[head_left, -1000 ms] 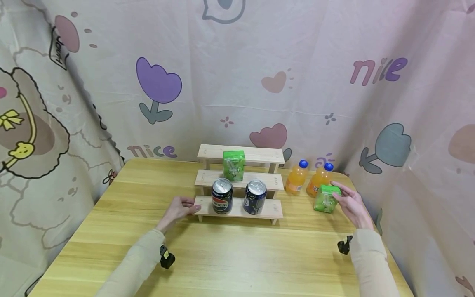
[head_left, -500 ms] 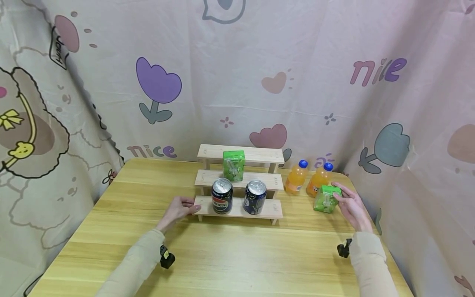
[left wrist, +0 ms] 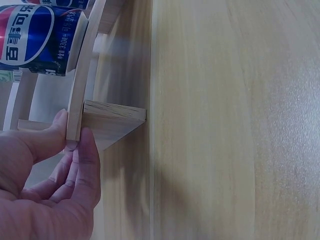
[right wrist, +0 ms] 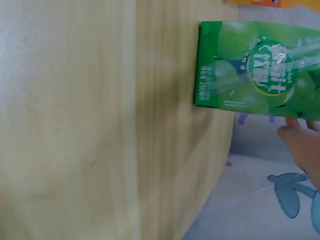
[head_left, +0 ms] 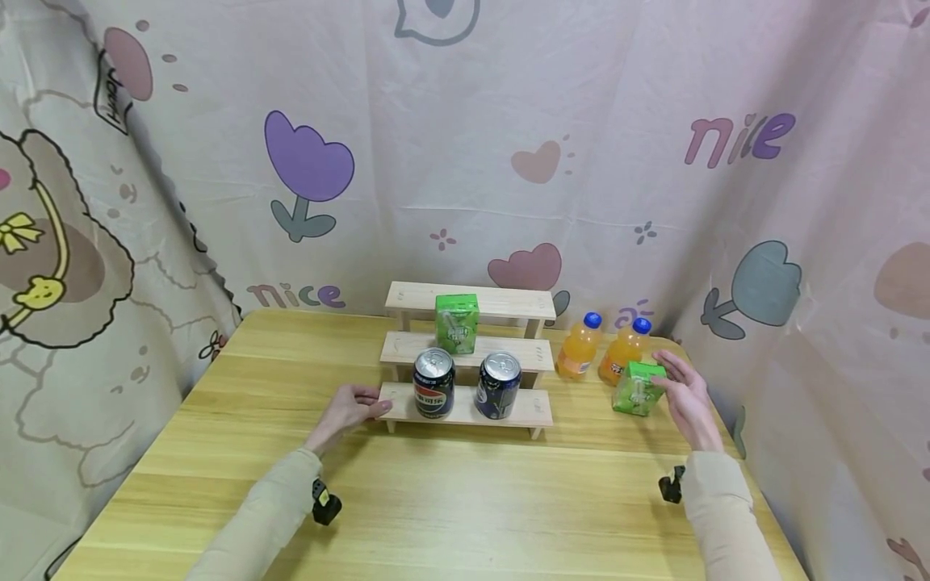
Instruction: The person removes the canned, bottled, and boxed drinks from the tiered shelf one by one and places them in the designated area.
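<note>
In the head view my left hand (head_left: 351,410) pinches the left end of the lowest step of a three-step wooden display shelf (head_left: 465,407); the left wrist view shows thumb above and fingers below the board (left wrist: 75,110). On that step stand two dark blue Pepsi cans (head_left: 434,387). A green juice box (head_left: 456,324) stands upright on the middle step. At the right, my right hand (head_left: 689,399) is beside another green juice box (head_left: 634,391) standing on the table, its fingers loosely extended and its thumb at the box's right side. The right wrist view partly hides the fingers behind the box (right wrist: 260,70).
Two orange drink bottles with blue caps (head_left: 579,349) stand right of the shelf, one just behind the juice box. The wooden table (head_left: 450,508) meets a patterned curtain (head_left: 436,161) at the back and sides. A small black device (head_left: 325,504) is on each wrist.
My right hand's fingers have spread a little back and to the right, away from the juice box's top. The left hand, shelf and drinks stay in place.
</note>
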Demonstrator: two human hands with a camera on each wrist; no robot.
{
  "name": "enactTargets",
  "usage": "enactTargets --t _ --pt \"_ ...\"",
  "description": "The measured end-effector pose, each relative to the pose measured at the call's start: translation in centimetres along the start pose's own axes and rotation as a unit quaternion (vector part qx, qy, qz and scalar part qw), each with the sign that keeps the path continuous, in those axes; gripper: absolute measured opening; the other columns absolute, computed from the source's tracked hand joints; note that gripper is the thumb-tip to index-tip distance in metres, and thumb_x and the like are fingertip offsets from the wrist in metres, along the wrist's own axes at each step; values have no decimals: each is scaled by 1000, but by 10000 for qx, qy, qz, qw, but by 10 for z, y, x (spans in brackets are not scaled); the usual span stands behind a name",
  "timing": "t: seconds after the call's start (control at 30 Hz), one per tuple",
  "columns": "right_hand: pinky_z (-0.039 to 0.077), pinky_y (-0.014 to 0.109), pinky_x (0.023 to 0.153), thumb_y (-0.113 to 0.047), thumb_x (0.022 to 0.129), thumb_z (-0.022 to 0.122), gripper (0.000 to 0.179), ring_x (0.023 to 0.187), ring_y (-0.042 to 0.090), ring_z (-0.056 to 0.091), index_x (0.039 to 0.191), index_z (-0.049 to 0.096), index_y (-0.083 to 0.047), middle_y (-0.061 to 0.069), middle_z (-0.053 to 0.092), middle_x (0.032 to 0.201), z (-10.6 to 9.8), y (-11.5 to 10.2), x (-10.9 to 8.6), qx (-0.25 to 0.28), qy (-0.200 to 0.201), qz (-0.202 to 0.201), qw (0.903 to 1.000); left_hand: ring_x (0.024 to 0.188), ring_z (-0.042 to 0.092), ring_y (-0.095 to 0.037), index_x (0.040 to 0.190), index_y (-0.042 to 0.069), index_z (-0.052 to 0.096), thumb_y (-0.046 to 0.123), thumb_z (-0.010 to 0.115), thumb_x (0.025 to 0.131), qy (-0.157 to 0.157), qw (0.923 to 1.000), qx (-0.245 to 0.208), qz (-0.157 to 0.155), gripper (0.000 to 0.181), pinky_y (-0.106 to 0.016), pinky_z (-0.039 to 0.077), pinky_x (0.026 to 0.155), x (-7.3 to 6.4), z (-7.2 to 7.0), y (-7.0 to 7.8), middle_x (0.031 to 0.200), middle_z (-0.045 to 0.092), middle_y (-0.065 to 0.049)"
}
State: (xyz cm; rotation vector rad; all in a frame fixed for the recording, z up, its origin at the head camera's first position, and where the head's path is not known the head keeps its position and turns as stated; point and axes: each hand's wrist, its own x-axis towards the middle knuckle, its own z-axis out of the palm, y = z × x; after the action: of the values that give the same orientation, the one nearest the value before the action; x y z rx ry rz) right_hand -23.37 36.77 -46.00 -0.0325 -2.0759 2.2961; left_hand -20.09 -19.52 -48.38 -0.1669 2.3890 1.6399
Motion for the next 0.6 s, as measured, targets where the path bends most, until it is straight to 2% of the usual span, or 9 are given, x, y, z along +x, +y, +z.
enactTargets --t 0.1,0.23,0.4,0.5,0.6 --pt "43 4 100 7 98 52 61 121 -2 47 154 28 2 -15 55 128 8 -4 1 -78 435 -298 9986 81 67 -13 125 -19 54 10 73 91 -15 10000 21 27 49 -35 62 81 0 0 0 112 67 -31" --pt "47 7 99 9 97 54 54 122 8 52 148 38 5 -8 62 124 19 -10 2 340 878 -764 9926 82 68 -13 126 -19 53 10 73 91 -40 10000 9 25 49 -35 62 82 1 -1 0 113 67 -32" --pt "49 8 94 5 95 62 53 118 10 58 144 44 5 -6 66 120 29 -20 1 616 1263 -972 9853 81 67 -12 125 -19 53 10 73 91 -23 10000 14 16 49 -34 62 81 0 -1 1 112 68 -30" --pt "51 9 93 5 94 64 51 115 9 61 142 48 3 -4 68 119 36 -25 2 700 1429 -1048 9817 79 67 -12 124 -19 54 10 73 91 14 10000 18 63 48 -33 62 79 0 0 1 109 69 -30" --pt "52 11 93 6 93 64 48 111 10 63 139 51 3 -1 70 118 43 -31 2 795 1384 -1218 9796 78 67 -11 124 -20 55 9 74 90 36 9999 28 101 48 -31 62 77 -1 0 1 106 70 -29"
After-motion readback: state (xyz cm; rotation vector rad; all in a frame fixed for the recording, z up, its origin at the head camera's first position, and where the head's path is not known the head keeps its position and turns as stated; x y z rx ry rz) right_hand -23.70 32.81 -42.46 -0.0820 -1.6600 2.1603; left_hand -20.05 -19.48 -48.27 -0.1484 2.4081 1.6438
